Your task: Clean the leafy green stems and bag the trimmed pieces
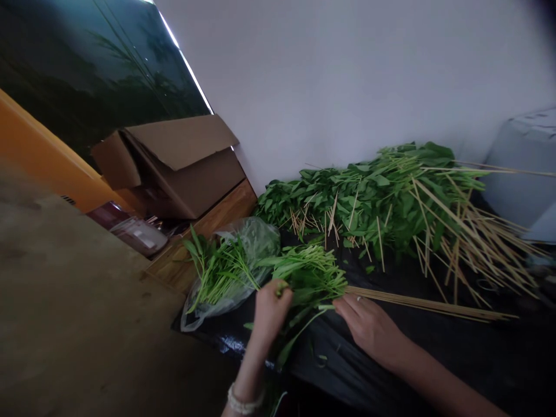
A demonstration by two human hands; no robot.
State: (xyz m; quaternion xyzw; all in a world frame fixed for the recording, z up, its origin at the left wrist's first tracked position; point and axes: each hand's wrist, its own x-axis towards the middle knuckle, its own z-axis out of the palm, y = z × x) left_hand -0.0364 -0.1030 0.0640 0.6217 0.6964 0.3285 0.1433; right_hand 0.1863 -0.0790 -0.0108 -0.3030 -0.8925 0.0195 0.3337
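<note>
My left hand [270,310] is closed in a fist around some leafy green stems, whose cut ends poke out by the thumb. With its fingers pinched, my right hand [371,331] grips the end of a leafy green stem [326,307]. Just beyond both hands lies a bunch of greens [315,267], stem ends pointing right. Thin wooden sticks [417,301] stretch to the right from beside that bunch. Left of my left hand, more green stems [221,269] rest on a clear plastic bag [197,315].
A large heap of leafy greens [373,194] with many wooden sticks [473,243] lies along the wall. Black plastic sheeting [360,376] covers the surface. An opened cardboard box [204,179] sits on a wooden board at the left. A pale container [525,168] stands far right.
</note>
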